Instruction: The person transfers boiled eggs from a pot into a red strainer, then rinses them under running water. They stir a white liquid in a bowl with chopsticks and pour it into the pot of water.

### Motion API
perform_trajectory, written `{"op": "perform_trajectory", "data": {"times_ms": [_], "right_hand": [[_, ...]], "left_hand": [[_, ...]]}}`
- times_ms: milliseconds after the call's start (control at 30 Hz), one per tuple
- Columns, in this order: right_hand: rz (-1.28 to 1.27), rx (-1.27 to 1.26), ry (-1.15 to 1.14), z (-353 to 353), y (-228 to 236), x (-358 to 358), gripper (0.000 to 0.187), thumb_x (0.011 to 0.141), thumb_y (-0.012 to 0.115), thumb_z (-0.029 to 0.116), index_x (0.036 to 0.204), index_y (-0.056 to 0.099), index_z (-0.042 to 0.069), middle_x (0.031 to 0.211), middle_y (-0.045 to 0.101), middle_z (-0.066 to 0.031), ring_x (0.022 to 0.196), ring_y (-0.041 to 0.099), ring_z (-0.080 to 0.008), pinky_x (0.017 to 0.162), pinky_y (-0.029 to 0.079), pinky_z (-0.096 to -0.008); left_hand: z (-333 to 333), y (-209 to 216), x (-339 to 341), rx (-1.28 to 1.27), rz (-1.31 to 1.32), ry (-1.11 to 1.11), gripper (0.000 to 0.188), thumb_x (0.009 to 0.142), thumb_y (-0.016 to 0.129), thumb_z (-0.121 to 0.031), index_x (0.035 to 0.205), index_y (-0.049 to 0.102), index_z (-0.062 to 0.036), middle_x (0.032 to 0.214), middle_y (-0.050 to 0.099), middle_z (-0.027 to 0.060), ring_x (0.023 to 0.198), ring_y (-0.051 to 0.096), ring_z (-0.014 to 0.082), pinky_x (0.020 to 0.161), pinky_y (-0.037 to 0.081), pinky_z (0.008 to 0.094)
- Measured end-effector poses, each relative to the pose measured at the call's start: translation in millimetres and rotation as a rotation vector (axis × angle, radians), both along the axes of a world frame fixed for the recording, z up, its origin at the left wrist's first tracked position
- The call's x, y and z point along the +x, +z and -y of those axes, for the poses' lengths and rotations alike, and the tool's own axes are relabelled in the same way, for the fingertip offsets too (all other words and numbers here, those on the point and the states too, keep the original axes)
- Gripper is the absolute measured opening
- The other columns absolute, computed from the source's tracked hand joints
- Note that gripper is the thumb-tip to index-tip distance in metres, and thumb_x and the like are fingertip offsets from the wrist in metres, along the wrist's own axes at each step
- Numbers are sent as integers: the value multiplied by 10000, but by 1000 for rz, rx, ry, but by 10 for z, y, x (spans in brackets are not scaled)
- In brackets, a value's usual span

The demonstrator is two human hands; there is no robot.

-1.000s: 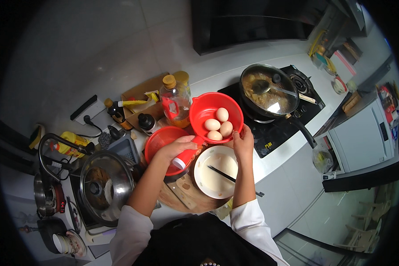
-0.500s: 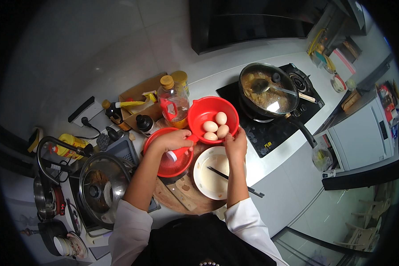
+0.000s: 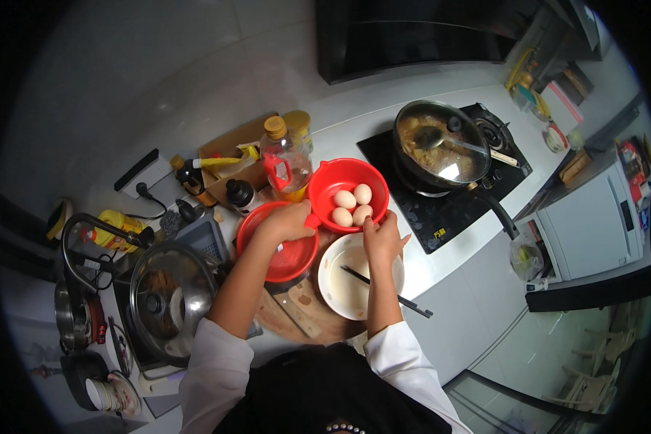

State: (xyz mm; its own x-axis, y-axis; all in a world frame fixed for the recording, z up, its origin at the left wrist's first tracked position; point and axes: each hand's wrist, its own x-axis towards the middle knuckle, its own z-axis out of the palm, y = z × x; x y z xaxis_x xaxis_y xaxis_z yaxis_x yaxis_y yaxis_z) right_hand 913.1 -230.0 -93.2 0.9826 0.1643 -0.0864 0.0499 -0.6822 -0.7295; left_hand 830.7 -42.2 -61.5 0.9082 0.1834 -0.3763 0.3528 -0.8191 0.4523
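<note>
Both of my hands hold a red plastic bowl (image 3: 324,184) with several pale eggs (image 3: 352,206) in it. My left hand (image 3: 291,223) is closed at its handle side; the handle is mostly hidden beneath the palm. On the opposite side, my right hand (image 3: 383,242) grips the near-right rim, thumb on top. Under my left hand and forearm lies a red mesh strainer (image 3: 294,262). A white bowl (image 3: 330,293) with pale, creamy liquid stands just below the red bowl, and dark chopsticks (image 3: 401,299) rest across its rim, partly behind my right forearm.
A round wooden board (image 3: 271,322) with a knife (image 3: 296,314) lies under the bowls. Beyond, a lidded pan (image 3: 441,148) sits on the black cooktop (image 3: 423,224), its handle pointing toward me. A clear bottle (image 3: 291,168) stands behind the strainer. Left are a glass-lidded pot (image 3: 170,304) and a faucet (image 3: 76,253).
The eggs have rolled slightly farther up in the red bowl. My left hand has turned over the handle, whose pale end is now mostly covered. The view has shifted a little.
</note>
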Motion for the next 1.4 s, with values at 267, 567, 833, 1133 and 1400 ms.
{"op": "perform_trajectory", "data": {"times_ms": [267, 567, 833, 1133, 1400], "right_hand": [[119, -1, 82, 90, -72, -81, 522, 780, 630, 277, 1233, 458, 83, 1140, 589, -115, 1086, 534, -289, 1035, 164, -579], [146, 263, 218, 568, 336, -357, 455, 819, 610, 225, 1235, 497, 76, 1190, 561, -134, 1113, 522, -286, 937, 389, -404], [-134, 601, 401, 1112, 548, -824, 345, 860, 578, 124, 1188, 537, 23, 1128, 591, -126, 1040, 562, -220, 879, 446, -324], [-455, 522, 362, 1792, 45, -1184, 210, 888, 579, 158, 1020, 593, -4, 959, 624, -64, 880, 570, -127, 780, 454, -262], [-624, 554, 171, 1741, -338, -1125, 542, 886, 568, 180, 1323, 331, -34, 1040, 578, -109, 950, 565, -145, 824, 455, -266]], "left_hand": [[197, 42, -145, 219, 7, 95, 437, 742, 676, -265, 1046, 478, -20, 1068, 580, 172, 1032, 552, 316, 843, 452, 439], [674, 408, -636, 294, 522, 198, 323, 802, 617, -197, 1059, 499, -40, 1033, 558, 157, 960, 558, 315, 830, 436, 423], [1190, -212, -1345, -738, 448, 385, 270, 898, 545, -199, 1084, 463, -21, 940, 558, 106, 892, 570, 177, 750, 461, 301], [1570, -556, -1405, -1248, 22, 784, 654, 937, 454, -339, 1398, 30, -155, 1318, 344, 135, 1207, 412, 272, 955, 384, 413], [1585, -653, -1130, -1493, 107, 810, 592, 955, 427, -294, 1404, 43, -257, 1384, 309, 92, 1221, 417, 268, 1002, 341, 453]]}}
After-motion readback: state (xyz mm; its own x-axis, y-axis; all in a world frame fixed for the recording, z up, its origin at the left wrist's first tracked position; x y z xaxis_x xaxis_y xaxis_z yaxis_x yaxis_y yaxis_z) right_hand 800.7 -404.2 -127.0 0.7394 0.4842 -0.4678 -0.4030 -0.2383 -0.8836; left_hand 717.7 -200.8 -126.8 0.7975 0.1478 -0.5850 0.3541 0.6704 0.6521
